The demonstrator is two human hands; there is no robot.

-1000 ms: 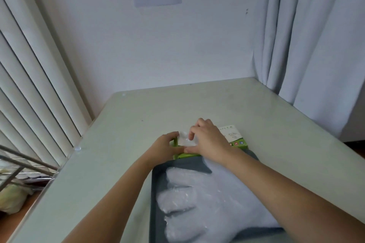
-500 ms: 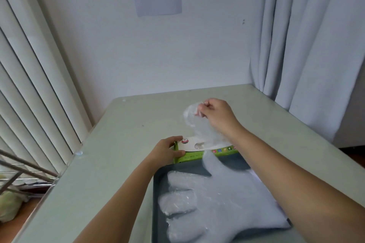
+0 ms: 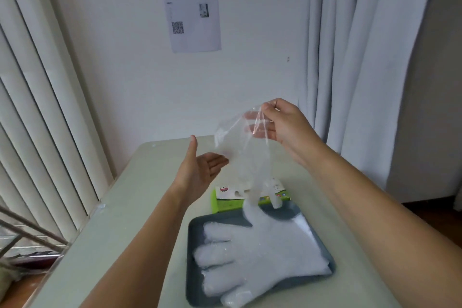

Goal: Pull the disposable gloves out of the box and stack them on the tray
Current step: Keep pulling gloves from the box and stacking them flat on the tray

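Pinched between thumb and fingers of the right hand [image 3: 280, 125], a thin clear plastic disposable glove [image 3: 240, 157] hangs in the air above the far middle of the pale green table [image 3: 140, 207], its long axis near vertical, cuff up and finger ends dangling just over the small green-and-white cardboard glove box [image 3: 228, 201]. Whether its tips are fully free of the box opening cannot be told. Spread flat and holding nothing, the left hand [image 3: 197, 170] waits palm-up just beside the glove's lower left side, the nearer hand to take the loose end. Toward the person, touching or nearly touching the box, lies the dark grey rectangular plastic tray [image 3: 193, 232] with a stack of whitish translucent gloves [image 3: 257, 255], fingers pointing left. So the drop lies down and toward the body. Bare tabletop on both sides gives room; the table's left edge runs close to the white vertical blinds [image 3: 37, 132].
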